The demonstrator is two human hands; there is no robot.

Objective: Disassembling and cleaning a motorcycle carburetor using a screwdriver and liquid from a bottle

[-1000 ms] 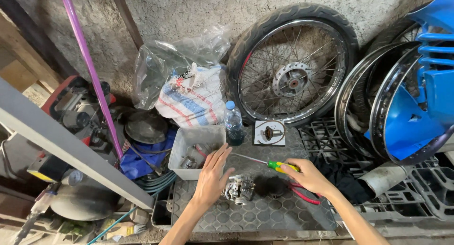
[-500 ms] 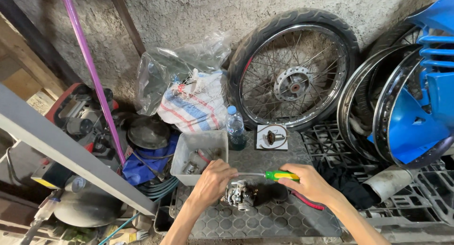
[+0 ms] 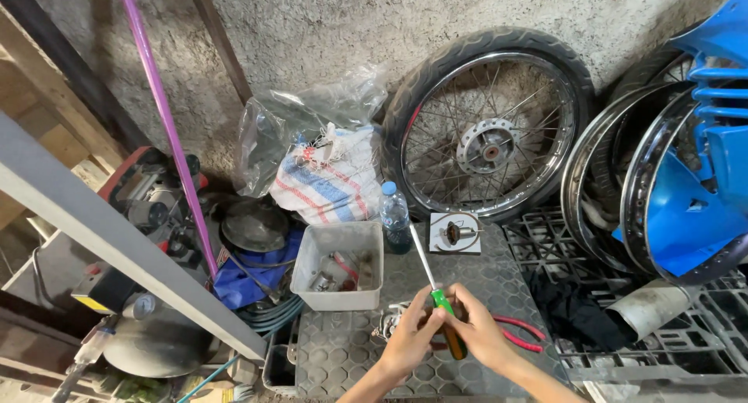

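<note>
Both hands drawn together since earlier frame, green-and-yellow-handled screwdriver (image 3: 441, 306) raised, steel shaft angled up-left toward clear plastic water bottle (image 3: 395, 215). Left hand (image 3: 411, 341) closed on handle from left; right hand (image 3: 477, 333) wrapped around its lower end. Small grey metal engine part (image 3: 387, 323) left on black hexagon-patterned rubber mat (image 3: 343, 348), mostly hidden behind left hand. Red-handled pliers (image 3: 520, 334) seen just right of right hand. White plastic parts tray (image 3: 340, 266) nearby.

On the worktop (image 3: 483, 294), the tray (image 3: 340, 264) lies at ten o'clock from the screwdriver (image 3: 438, 294); the bottle (image 3: 395, 216) at twelve, the wheel (image 3: 489, 137) behind.
</note>
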